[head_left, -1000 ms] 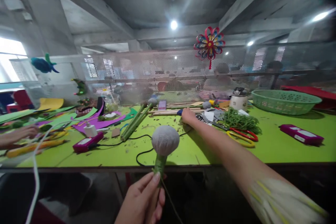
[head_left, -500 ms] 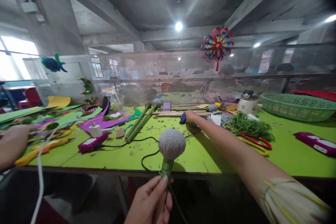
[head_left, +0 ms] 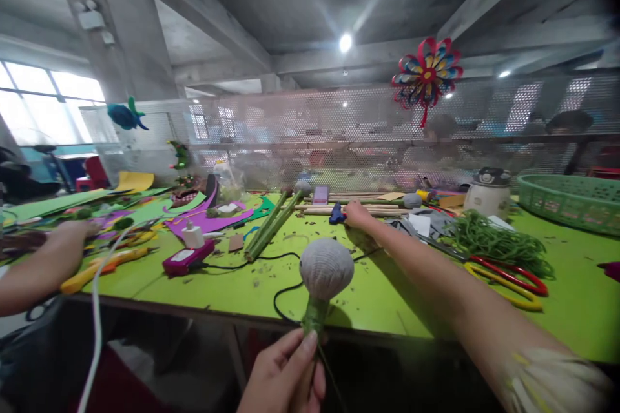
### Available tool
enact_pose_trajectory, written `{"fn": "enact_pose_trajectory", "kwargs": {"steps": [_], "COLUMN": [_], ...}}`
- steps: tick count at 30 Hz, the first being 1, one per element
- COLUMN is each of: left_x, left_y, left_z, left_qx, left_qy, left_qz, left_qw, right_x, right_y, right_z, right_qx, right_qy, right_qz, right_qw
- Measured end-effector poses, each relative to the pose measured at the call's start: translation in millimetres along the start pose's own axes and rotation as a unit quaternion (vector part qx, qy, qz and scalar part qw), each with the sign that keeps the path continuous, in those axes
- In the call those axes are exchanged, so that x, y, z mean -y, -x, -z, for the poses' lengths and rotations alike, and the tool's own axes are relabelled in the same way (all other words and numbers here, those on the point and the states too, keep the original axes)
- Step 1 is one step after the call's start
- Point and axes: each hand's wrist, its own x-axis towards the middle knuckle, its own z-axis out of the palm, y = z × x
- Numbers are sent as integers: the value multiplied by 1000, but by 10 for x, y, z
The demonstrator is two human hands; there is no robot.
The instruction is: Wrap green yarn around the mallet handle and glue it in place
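Observation:
A stick with a grey, ribbed round head (head_left: 327,268) stands upright near the table's front edge, its neck wrapped in green. My left hand (head_left: 285,371) is closed round the stick just below that green part. Farther off, at the end of my outstretched right arm, my right hand (head_left: 357,214) is closed on a small dark blue tool (head_left: 336,213), low over the green table (head_left: 368,297). Pale wooden sticks (head_left: 314,210) lie beside it, and two green-wrapped stems (head_left: 274,226) lie to its left.
Another person's arm (head_left: 48,264) reaches in at the left, near a yellow tool (head_left: 104,269) and a hanging white cable (head_left: 95,329). Green cords (head_left: 498,244), scissors (head_left: 508,281), a white jug (head_left: 488,193) and a green basket (head_left: 571,203) are at the right. A purple device (head_left: 188,258) lies left.
The view has swung a little left, so things appear farther right. More of the blue tool shows at my right hand. My left hand still holds the stick.

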Motion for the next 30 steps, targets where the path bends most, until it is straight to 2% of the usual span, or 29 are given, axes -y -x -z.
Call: {"fn": "enact_pose_trajectory", "kwargs": {"steps": [3,5,7,10,12,14,16,18,19,21,23,26,30], "left_x": [1,-29,-78,-146,-162,-146,-110,-68,-49,-13,20,68,105], "left_y": [-2,1,2,13,39,87,151,213,235,255,241,192,176], "left_z": [-89,-176,-270,-403,-473,-526,-566,-601,-618,-651,-681,-708,-713], "left_qx": [-1,-3,-5,-33,-58,-74,-83,-84,-78,-57,-32,-5,34], "left_qy": [10,11,-2,-39,-78,-125,-166,-186,-187,-175,-156,-132,-102], "left_qz": [-36,-57,-77,-118,-161,-203,-233,-248,-249,-240,-221,-189,-128], "left_qw": [999,998,997,992,982,968,955,947,947,953,962,973,986], "right_x": [16,56,127,307,473,640,760,800,789,728,649,562,533], "right_y": [237,566,1054,1931,2437,2770,2923,2959,2957,2952,2961,2992,3019], "right_z": [221,403,562,680,670,618,566,533,526,524,534,557,594], "right_qx": [-30,-59,-91,-96,-35,36,74,90,99,111,112,60,-19], "right_qy": [-43,-83,-128,-225,-472,-618,-709,-752,-756,-741,-709,-661,-601], "right_qz": [9,15,17,28,-4,-29,-44,-58,-65,-76,-91,-99,-57], "right_qw": [999,995,987,969,881,785,700,650,643,658,690,741,797]}}
